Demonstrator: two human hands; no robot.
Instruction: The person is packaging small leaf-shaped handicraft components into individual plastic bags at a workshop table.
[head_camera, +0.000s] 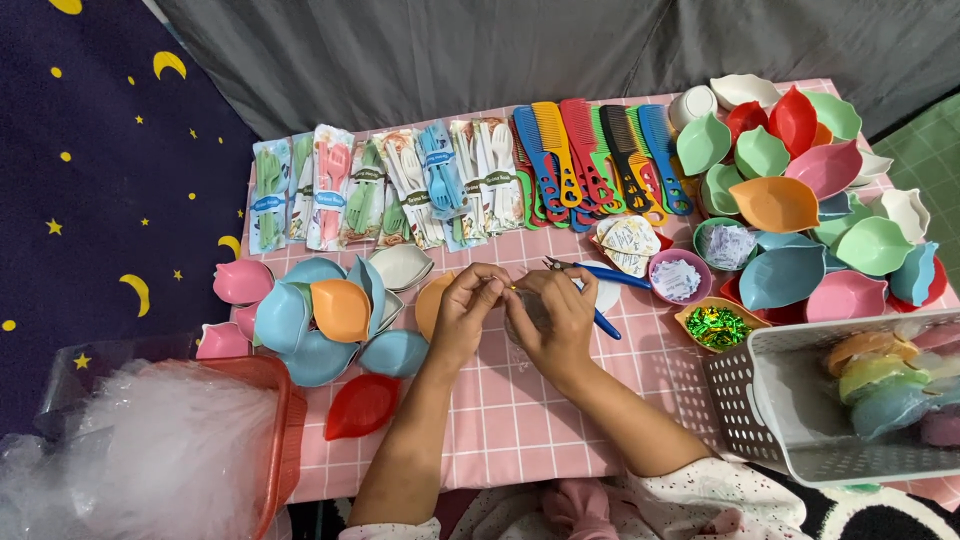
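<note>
My left hand (465, 310) and my right hand (556, 318) meet fingertip to fingertip over the middle of the pink checked cloth (520, 420). Between them they pinch a small clear wrapped packet (520, 322); a thin gold bit (513, 288) shows at the fingertips. What is inside the packet is hidden by my fingers. A blue-handled cutter (600, 285) lies on the cloth just behind my right hand. An orange leaf-shaped bowl (432, 300) sits partly hidden under my left hand.
Packs of plastic cutlery (400, 185) and coloured combs (590, 160) line the far edge. Leaf-shaped bowls are heaped at right (800, 200) and left (320, 320). Small bowls hold paper tags (678, 278) and green foil bits (716, 326). A white basket (760, 400) stands right, a red basket (285, 430) left.
</note>
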